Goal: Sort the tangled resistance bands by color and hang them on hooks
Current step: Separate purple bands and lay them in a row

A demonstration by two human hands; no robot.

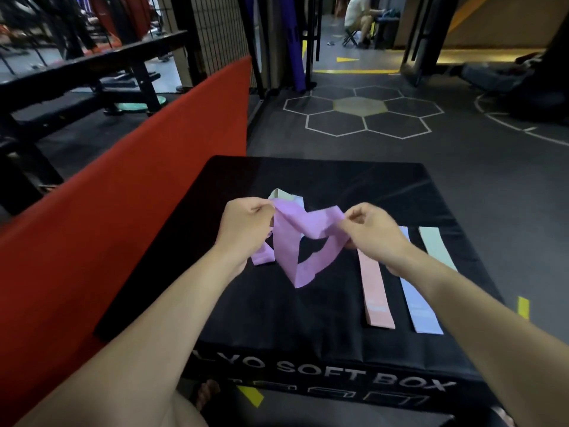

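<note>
While a twisted purple band [303, 238] is held above the middle of the black soft box [323, 177], it is pinched at either end — by the left hand [246, 226] and the right hand [374, 231]; pink [374, 291], lavender [418, 306] and mint [438, 246] bands are laid flat side by side near the right edge.

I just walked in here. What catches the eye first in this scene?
Both hands, left and right, hold up a twisted purple band over the middle of a black soft box. On the box to the right lie three flat bands side by side: pink, blue and mint. A red pad runs along the left.
</note>
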